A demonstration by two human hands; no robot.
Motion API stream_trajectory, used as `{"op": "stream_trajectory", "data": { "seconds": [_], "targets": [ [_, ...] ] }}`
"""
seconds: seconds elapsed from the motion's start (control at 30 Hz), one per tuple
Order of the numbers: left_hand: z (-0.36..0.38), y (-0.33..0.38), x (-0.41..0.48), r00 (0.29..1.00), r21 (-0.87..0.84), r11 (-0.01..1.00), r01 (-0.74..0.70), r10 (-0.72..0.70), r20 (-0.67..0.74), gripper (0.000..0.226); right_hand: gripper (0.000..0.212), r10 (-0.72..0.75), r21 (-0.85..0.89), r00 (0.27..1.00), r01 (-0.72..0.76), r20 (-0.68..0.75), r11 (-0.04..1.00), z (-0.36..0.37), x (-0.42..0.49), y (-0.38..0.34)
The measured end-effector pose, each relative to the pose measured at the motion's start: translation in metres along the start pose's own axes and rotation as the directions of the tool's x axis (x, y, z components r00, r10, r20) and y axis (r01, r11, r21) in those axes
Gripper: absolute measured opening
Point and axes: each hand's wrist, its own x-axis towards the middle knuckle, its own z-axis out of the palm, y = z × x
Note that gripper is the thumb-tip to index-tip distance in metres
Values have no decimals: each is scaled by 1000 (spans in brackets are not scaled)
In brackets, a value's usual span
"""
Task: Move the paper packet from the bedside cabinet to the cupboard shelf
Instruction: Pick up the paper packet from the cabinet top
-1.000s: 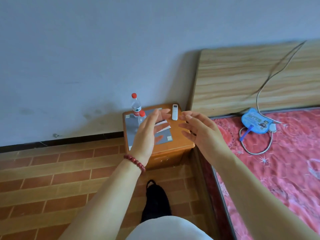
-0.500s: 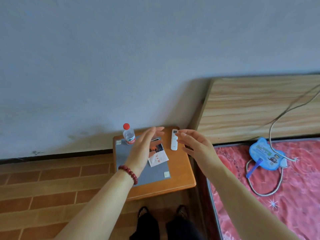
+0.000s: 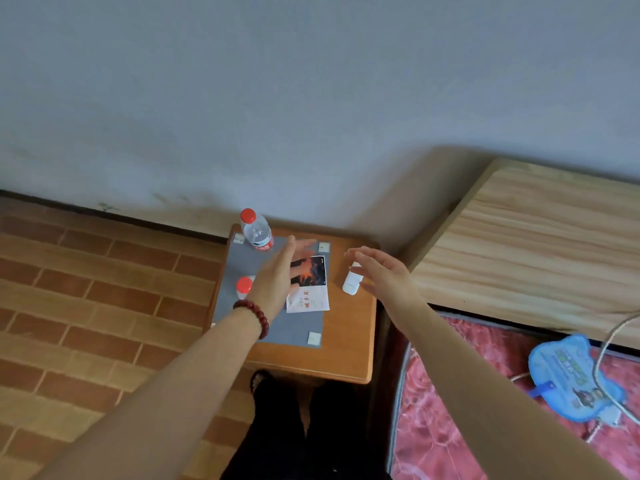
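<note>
- Bedside cabinet (image 3: 349, 351) was seen from above, wedged between wall and bed (image 3: 519, 393); its wooden top was mostly covered by a grey mat (image 3: 242, 268) on the left side.
- No cupboard shelf was in view, so its location could not be told.
- Water bottle (image 3: 257, 232) was stood upright at the back-left corner of the cabinet top; a second red-capped bottle (image 3: 244, 286) was set near the left edge, partly hidden by the left wrist.
- Paper packet (image 3: 310, 285) was laid flat on the mat near the middle of the top, dark printed half toward the back edge, white half with red characters toward the front edge.
- White remote (image 3: 352, 283) was laid on bare wood toward the right edge, just beside the packet.
- Left hand (image 3: 277, 277) was held over the packet's left edge, fingers spread wide, nothing gripped; contact could not be told.
- Right hand (image 3: 384, 271) was held above the remote, fingers loosely spread, empty.
- Packet was judged light, thin and flexible, not fragile, likely slick on the printed face.
- Lying flat, little edge was offered: a pinch at the free front-right corner was judged best, or a slide toward the mat edge first.
- Bottles and remote were judged easy to knock during the reach.
</note>
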Motion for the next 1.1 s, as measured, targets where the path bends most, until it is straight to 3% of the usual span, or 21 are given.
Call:
{"op": "stream_trajectory", "data": {
  "seconds": [0.3, 0.57, 0.77, 1.1],
  "targets": [
    [15, -82, 74, 978, -69, 981, 183, -189, -84, 54, 20, 154, -74, 988, -153, 17, 985, 0, 98, 82],
    [12, -151, 149, 909, -272, 896, 350, -395, -134, 68, 14, 218, -109, 973, -209, 71, 972, 22, 172, 145],
    [-5, -187, 174, 882, -432, 815, 387, -463, -84, 71, 9, 273, -158, 957, -256, 99, 954, 33, 200, 178],
    [-10, -215, 186, 851, -411, 807, 423, -510, -127, 67, 10, 337, -164, 933, -316, 123, 934, 42, 214, 206]
  ]
}}
